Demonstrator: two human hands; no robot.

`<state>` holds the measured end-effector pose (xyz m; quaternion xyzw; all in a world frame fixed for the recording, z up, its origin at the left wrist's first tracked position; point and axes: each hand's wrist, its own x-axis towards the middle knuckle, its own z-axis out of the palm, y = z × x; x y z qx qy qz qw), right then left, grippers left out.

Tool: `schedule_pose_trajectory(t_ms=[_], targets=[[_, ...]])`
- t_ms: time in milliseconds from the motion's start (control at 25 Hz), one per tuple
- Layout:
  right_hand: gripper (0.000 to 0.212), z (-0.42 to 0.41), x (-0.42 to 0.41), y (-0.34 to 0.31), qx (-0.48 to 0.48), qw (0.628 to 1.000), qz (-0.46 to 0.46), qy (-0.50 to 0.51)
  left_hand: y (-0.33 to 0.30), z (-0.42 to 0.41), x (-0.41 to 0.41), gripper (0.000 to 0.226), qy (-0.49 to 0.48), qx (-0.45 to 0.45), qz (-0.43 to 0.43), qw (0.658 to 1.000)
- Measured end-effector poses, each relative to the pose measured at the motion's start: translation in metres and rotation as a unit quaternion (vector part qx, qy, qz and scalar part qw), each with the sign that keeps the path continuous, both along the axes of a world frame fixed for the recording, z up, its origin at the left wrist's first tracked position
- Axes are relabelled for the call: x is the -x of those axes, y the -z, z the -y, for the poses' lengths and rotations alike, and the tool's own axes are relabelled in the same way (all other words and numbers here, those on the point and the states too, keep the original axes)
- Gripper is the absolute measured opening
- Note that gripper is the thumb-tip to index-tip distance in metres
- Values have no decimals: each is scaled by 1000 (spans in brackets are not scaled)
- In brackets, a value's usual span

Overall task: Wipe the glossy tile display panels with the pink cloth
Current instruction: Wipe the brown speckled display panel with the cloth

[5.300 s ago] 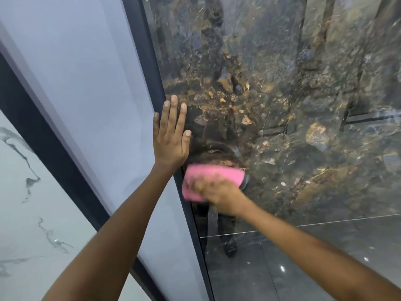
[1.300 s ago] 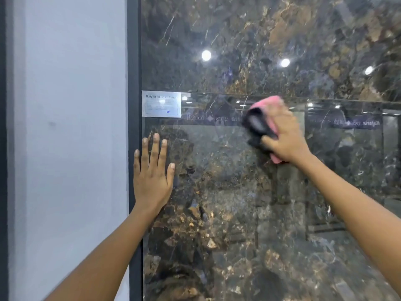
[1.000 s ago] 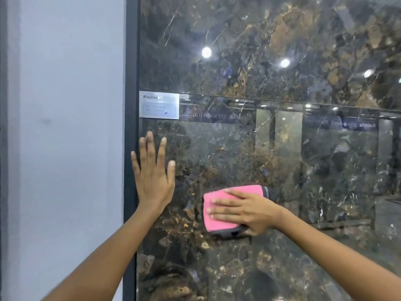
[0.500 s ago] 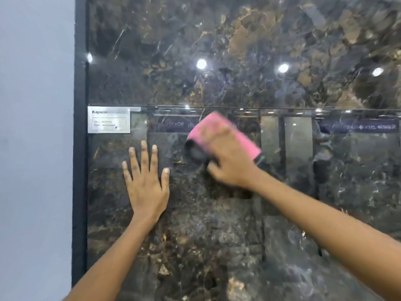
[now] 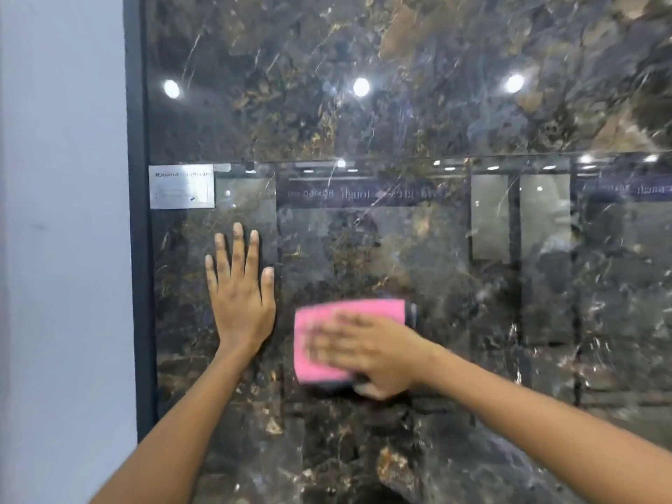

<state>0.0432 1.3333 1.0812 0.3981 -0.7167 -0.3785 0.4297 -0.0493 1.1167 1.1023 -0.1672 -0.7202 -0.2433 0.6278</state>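
2 bare forearms, left hand (image 5: 240, 303) and right hand (image 5: 374, 352) ungloved, no sleeves.

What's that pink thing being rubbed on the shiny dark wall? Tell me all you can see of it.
The pink cloth is a flat, roughly rectangular pad, bright pink, with a dark layer showing at its right and lower edges. It lies flat against the glossy dark marbled tile panel, below the small label. The right hand presses on it with fingers spread, blurred by motion. The left hand lies beside it, apart.

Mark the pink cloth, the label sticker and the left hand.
pink cloth (image 5: 349, 314), head view, bare upper part above the fingers.
label sticker (image 5: 181, 186), head view, its middle.
left hand (image 5: 242, 307), head view, back of the hand.
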Motion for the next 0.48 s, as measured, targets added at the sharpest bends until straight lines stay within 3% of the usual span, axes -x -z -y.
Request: schedule_pose_trajectory(t_ms=[40, 80, 120, 200, 280, 320, 360, 400, 440, 480], targets=[[74, -6, -1, 12, -87, 996, 18, 25, 1, 0, 0, 58, 0, 1, 1, 1000], [72, -16, -3, 4, -102, 994, 24, 23, 2, 0, 1, 58, 0, 1, 3, 1000], [70, -25, -5, -17, -52, 999, -3, 5, 2, 0, 1, 58, -2, 0, 4, 1000], [65, -50, -11, -79, 191, 977, -89, -27, 1, 0, 1, 58, -1, 1, 3, 1000], [67, -74, -27, -125, 481, 859, -168, -41, 0, 0, 0, 58, 5, 6, -1, 1000], [69, -76, -29, -122, 578, 795, -180, -51, 2, 0, 0, 58, 10, 8, -1, 1000], [70, -72, -27, -103, 617, 763, -186, -57, 4, 1, 0, 58, 11, 8, 0, 1000], [70, -62, -22, -69, 598, 778, -185, -49, 4, 0, 1, 58, 11, 7, 2, 1000], [70, -48, -17, -27, 529, 833, -161, -33, 4, 0, 0, 58, 13, 8, 8, 1000], [71, -33, -14, 20, 401, 909, -110, -17, 3, 2, -1, 59, 20, 13, 13, 1000]])
